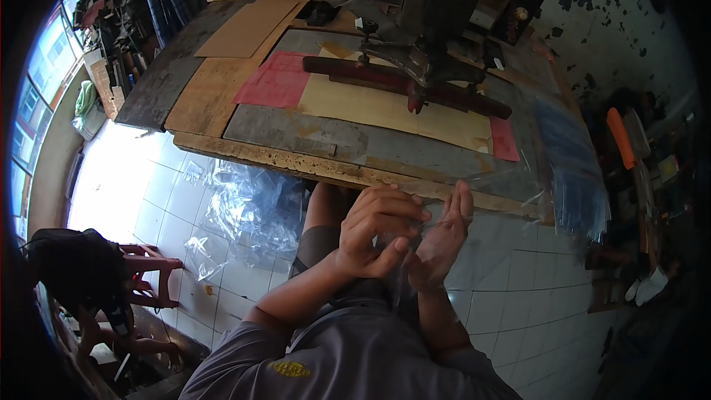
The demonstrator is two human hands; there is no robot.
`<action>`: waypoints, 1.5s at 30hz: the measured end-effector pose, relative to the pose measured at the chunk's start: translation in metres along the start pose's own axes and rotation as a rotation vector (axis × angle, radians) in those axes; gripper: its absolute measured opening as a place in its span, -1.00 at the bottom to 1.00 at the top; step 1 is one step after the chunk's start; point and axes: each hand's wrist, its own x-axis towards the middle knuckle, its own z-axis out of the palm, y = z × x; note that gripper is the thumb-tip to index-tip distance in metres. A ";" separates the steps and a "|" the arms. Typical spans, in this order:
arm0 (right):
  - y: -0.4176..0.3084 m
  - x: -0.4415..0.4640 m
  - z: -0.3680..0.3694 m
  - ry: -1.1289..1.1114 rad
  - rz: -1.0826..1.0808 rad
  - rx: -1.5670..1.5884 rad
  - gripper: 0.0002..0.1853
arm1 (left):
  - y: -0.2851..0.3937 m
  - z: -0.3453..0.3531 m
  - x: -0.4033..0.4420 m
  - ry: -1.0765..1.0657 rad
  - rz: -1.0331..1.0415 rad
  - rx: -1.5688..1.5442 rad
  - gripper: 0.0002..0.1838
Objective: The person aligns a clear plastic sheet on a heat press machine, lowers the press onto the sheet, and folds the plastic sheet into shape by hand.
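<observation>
Above my lap, in front of the bench edge, both my hands are close together. My left hand has bent fingers and its thumb lies below them, closed around what looks like a thin clear plastic sheet. Its faint edges run past my hands to the right, near the bench edge. My right hand is upright beside it, palm turned toward the left hand and fingers stretched out, touching the plastic. How the sheet passes between the hands is hard to see because it is transparent.
The worn workbench carries a press-like machine with a dark red bar above yellow and pink sheets. Clear plastic sleeves hang over the right edge. Crumpled plastic lies on the floor, near a red stool.
</observation>
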 end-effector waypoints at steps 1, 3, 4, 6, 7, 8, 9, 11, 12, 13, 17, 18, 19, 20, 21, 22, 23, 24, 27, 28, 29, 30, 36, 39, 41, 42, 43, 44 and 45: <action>0.000 -0.001 -0.001 -0.002 0.010 0.023 -0.07 | 0.000 0.000 0.000 0.006 -0.003 -0.013 -0.85; 0.000 -0.005 -0.001 -0.001 0.051 0.106 -0.01 | 0.001 0.002 0.001 0.029 -0.024 -0.060 -0.85; 0.001 -0.008 0.000 0.003 0.081 0.167 0.02 | 0.003 0.002 0.003 0.047 -0.044 -0.090 -0.83; 0.010 -0.008 -0.010 -0.055 0.051 0.168 0.03 | 0.004 0.002 0.004 0.062 -0.091 -0.105 -0.82; 0.013 -0.006 -0.016 -0.085 0.036 0.170 0.04 | 0.004 0.001 0.004 0.058 -0.117 -0.089 -0.83; 0.014 -0.004 -0.022 -0.119 0.004 0.107 -0.01 | 0.004 0.000 0.003 0.055 -0.143 -0.073 -0.84; 0.013 -0.001 -0.027 -0.154 -0.028 0.045 -0.05 | 0.003 -0.002 0.002 0.062 -0.166 -0.074 -0.83; 0.011 0.004 -0.033 -0.187 -0.096 -0.070 -0.08 | 0.001 -0.005 -0.001 0.076 -0.213 -0.078 -0.82; 0.010 0.008 -0.035 -0.185 -0.132 -0.122 -0.07 | -0.001 -0.006 -0.004 0.076 -0.219 -0.097 -0.82; 0.009 0.010 -0.036 -0.183 -0.167 -0.176 -0.06 | -0.005 -0.007 -0.008 0.075 -0.225 -0.115 -0.83; 0.002 0.014 -0.031 -0.022 0.178 0.177 0.03 | -0.009 -0.012 -0.010 0.040 -0.192 -0.116 -0.81; 0.000 0.012 -0.025 0.022 0.230 0.281 0.07 | -0.009 -0.011 -0.011 0.032 -0.186 -0.110 -0.81; -0.001 0.011 -0.022 0.068 0.281 0.386 0.10 | -0.010 -0.009 -0.013 0.023 -0.180 -0.103 -0.81; 0.003 0.007 -0.023 -0.069 0.299 0.449 0.13 | -0.009 -0.008 -0.015 0.014 -0.175 -0.098 -0.81; 0.011 0.003 -0.024 -0.207 0.314 0.510 0.17 | -0.009 -0.008 -0.015 0.018 -0.162 -0.097 -0.81; 0.015 0.001 -0.026 -0.346 0.328 0.569 0.20 | -0.008 -0.007 -0.016 0.022 -0.148 -0.097 -0.80; 0.018 0.001 -0.028 -0.320 0.279 0.479 0.20 | -0.007 -0.006 -0.017 0.026 -0.135 -0.096 -0.80; 0.019 0.003 -0.027 -0.293 0.231 0.391 0.21 | -0.008 -0.006 -0.018 0.038 -0.138 -0.072 -0.78; 0.016 0.014 -0.024 -0.153 0.094 0.228 0.18 | -0.015 -0.007 -0.027 0.070 -0.139 -0.015 -0.72; 0.012 0.017 -0.024 -0.095 0.050 0.188 0.17 | -0.017 -0.007 -0.031 0.077 -0.133 -0.012 -0.71; 0.008 0.017 -0.022 -0.047 0.124 0.202 0.18 | -0.018 -0.008 -0.033 0.083 -0.127 -0.010 -0.71; 0.003 0.016 -0.020 0.004 0.198 0.215 0.18 | -0.018 -0.007 -0.034 0.088 -0.125 0.000 -0.71; 0.012 -0.008 -0.009 -0.362 0.480 0.768 0.19 | -0.013 0.002 -0.034 0.123 -0.049 0.041 -0.73; 0.010 -0.006 -0.002 -0.312 0.507 0.870 0.32 | -0.011 0.000 -0.036 0.109 0.011 0.067 -0.74; 0.010 -0.006 -0.003 -0.220 0.482 0.859 0.37 | -0.011 -0.006 -0.036 0.076 0.036 0.108 -0.73; 0.010 -0.004 -0.005 -0.203 0.475 0.849 0.39 | -0.011 -0.008 -0.036 0.081 0.030 0.118 -0.74; 0.010 -0.003 -0.009 -0.186 0.470 0.838 0.41 | -0.011 -0.008 -0.036 0.086 0.023 0.126 -0.75; 0.010 -0.002 -0.013 -0.169 0.465 0.827 0.43 | -0.011 -0.009 -0.036 0.090 0.015 0.134 -0.75; 0.009 -0.001 -0.016 -0.151 0.448 0.796 0.42 | -0.012 -0.009 -0.036 0.092 0.012 0.122 -0.75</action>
